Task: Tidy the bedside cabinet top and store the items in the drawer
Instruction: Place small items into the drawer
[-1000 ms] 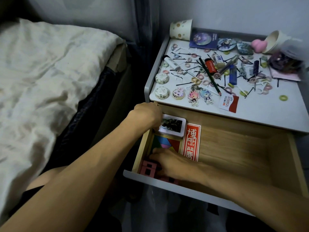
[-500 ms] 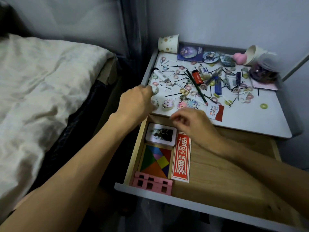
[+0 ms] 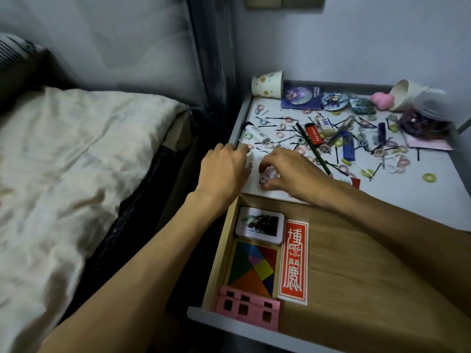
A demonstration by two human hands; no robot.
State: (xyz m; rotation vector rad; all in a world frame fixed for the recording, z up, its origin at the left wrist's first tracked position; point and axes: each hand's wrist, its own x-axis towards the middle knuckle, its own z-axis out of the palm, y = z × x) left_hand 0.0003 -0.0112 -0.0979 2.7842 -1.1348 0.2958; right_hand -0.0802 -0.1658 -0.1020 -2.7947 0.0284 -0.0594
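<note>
Head view: at 7 o'clock on the worktop [image 3: 413, 189], the right hand [image 3: 295, 169] pinches a round badge [image 3: 267, 175]; the left hand [image 3: 224, 169] grips a second badge [image 3: 249, 159]. Both seem light and stiff; hold the rim.

We see our left grip [image 3: 224, 171] at the front left corner of the cluttered white tabletop [image 3: 433, 200], its fingers curled over a small white round piece [image 3: 249, 159]. Just beside it, our right grip [image 3: 293, 169] pinches a second frilled white round piece [image 3: 267, 177] between thumb and fingers. Behind them lie a green pencil [image 3: 312, 149], a red lighter [image 3: 314, 135] and a blue lighter [image 3: 348, 149], with a dotted paper cup [image 3: 267, 84] at the back left corner. Below, the open wooden drawer [image 3: 356, 250] holds a white picture tin [image 3: 260, 224], a coloured tangram puzzle [image 3: 252, 268], a red-and-white card [image 3: 293, 261] and a pink block [image 3: 248, 308] along its left side. A cream-sheeted bed [image 3: 76, 161] stands to the left.
</note>
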